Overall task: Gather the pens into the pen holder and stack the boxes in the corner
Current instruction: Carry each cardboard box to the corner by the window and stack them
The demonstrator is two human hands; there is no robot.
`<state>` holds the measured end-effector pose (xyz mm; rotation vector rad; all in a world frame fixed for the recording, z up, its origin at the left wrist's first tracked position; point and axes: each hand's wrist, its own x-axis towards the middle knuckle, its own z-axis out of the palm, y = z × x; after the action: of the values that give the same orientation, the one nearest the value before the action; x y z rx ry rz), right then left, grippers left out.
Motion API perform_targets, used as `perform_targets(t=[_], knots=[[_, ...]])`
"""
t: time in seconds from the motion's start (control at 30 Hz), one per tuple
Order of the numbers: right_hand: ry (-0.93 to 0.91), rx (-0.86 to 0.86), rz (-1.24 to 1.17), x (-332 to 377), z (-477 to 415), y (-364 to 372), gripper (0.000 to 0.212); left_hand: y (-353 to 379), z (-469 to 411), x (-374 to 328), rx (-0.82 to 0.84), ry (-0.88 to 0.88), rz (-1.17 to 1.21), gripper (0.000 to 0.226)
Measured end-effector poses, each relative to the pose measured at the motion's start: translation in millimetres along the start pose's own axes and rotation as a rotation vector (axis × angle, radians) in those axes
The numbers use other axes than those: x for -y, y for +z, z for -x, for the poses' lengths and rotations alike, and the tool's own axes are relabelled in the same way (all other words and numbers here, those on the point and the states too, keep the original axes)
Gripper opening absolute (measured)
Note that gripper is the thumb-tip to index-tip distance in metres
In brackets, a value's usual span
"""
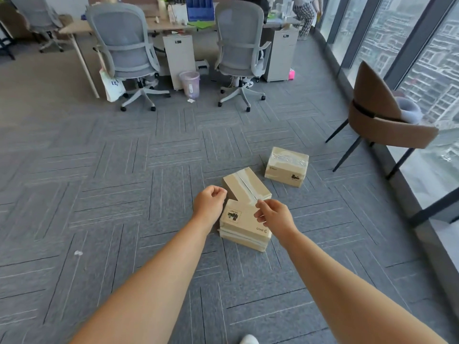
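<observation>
Three taped cardboard boxes lie on the grey carpet. The nearest box (244,228) shows a printed label and a logo on its top. A second box (246,186) rests just behind it, touching it, turned at an angle. The third box (286,167) sits apart to the right. My left hand (209,202) hovers at the left edge of the near boxes with its fingers curled and nothing in it. Over the near box's right side is my right hand (274,214), fingers loosely bent and empty. No pens or pen holder are in view.
A brown chair (380,120) stands at the right beside the glass wall (422,78). Two grey office chairs (126,50) (239,48), a bin (190,84) and a white bag (113,86) line the desks (74,27) at the back. A person stands far back.
</observation>
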<state>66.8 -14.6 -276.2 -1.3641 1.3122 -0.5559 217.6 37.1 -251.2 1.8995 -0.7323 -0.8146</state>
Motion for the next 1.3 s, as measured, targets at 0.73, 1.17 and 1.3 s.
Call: perform_targets(t=[0.73, 1.17, 1.3], knots=[[0.241, -0.166, 0.033, -198.7, -280.9, 35.0, 0.011, 178.0, -288.5, 188.9, 0.165, -0.121, -0.220, 0.017], [0.351, -0.201, 0.377, -427.0, -393.0, 89.3, 0.052, 264.6, -376.1, 436.1, 0.152, -0.219, -0.466, 0.063], [0.399, -0.298, 0.259, -460.0, -399.4, 93.3, 0.092, 270.7, -382.8, 466.5, 0.107, -0.267, -0.368, 0.079]])
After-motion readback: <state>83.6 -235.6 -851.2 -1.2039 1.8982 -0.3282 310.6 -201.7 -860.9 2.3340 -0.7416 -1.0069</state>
